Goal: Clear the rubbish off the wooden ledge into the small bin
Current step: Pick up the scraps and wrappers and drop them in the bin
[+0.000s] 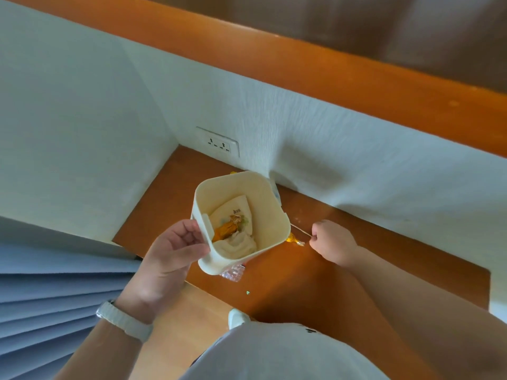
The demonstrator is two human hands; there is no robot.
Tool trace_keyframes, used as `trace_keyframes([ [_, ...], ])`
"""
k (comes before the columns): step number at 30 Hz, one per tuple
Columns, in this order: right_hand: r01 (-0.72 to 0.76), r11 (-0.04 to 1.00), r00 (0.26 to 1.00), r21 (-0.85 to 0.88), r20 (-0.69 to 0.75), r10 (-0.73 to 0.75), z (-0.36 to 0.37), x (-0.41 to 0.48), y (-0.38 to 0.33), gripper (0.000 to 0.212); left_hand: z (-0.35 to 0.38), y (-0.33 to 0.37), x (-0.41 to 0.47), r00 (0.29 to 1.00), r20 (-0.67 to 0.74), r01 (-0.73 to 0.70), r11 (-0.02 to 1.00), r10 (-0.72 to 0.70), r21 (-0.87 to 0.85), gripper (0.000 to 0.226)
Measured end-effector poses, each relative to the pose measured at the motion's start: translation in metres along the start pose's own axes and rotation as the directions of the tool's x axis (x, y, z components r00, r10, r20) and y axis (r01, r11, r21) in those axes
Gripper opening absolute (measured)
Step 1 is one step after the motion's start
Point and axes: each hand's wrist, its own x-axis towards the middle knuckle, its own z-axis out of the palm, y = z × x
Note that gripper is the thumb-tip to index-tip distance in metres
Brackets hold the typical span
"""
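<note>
My left hand grips the near-left wall of a small cream bin and holds it above the wooden ledge. Inside the bin lie white tissues and an orange wrapper. My right hand rests on the ledge to the right of the bin, its fingers pinched on a thin pale stick. A yellow wrapper lies on the ledge between the bin and that hand. A crumpled clear plastic piece shows under the bin's near edge.
A white wall with a double socket backs the ledge. A higher orange wooden rail runs above the wall. Blue curtain folds hang at the lower left. A tiny green speck lies on the ledge's near part.
</note>
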Motion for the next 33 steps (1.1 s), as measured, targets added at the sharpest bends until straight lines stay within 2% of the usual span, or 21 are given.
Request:
trace_keyframes([
  [6, 0.002, 0.998, 0.999, 0.067, 0.041, -0.005, -0.005, -0.020, 0.001, 0.008, 0.000, 0.000, -0.005, 1.000, 0.026, -0.015, 1.000, 0.016, -0.006, 0.075],
  [10, -0.043, 0.976, 0.999, 0.214, -0.001, 0.044, -0.028, -0.043, 0.002, 0.008, -0.005, -0.002, -0.012, 0.999, 0.030, -0.034, 0.999, 0.035, -0.008, 0.074],
  [15, -0.004, 0.890, 0.983, 0.457, -0.164, 0.088, -0.087, -0.086, -0.010, 0.004, -0.010, -0.005, -0.020, 0.997, 0.050, -0.051, 0.999, 0.052, -0.010, 0.066],
  [20, 0.238, 0.762, 0.899, 0.602, -0.433, 0.061, -0.144, -0.123, -0.047, 0.023, -0.013, -0.006, -0.026, 0.995, 0.059, -0.083, 0.996, 0.086, -0.042, 0.068],
  [23, 0.387, 0.696, 0.842, 0.605, -0.539, 0.000, -0.166, -0.136, -0.072, 0.033, -0.014, -0.004, -0.031, 0.993, 0.060, -0.103, 0.993, 0.106, -0.057, 0.067],
  [25, 0.440, 0.675, 0.832, 0.593, -0.552, -0.057, -0.176, -0.140, -0.085, 0.031, -0.016, -0.004, -0.034, 0.991, 0.058, -0.115, 0.991, 0.119, -0.061, 0.066],
  [29, 0.464, 0.722, 0.850, 0.512, -0.486, -0.202, -0.178, -0.135, -0.108, 0.028, -0.020, -0.003, -0.042, 0.989, 0.050, -0.134, 0.988, 0.138, -0.074, 0.063],
  [33, 0.501, 0.746, 0.836, 0.438, -0.466, -0.288, -0.174, -0.126, -0.124, 0.016, -0.028, -0.003, -0.051, 0.989, 0.014, -0.144, 0.987, 0.145, -0.071, 0.063],
])
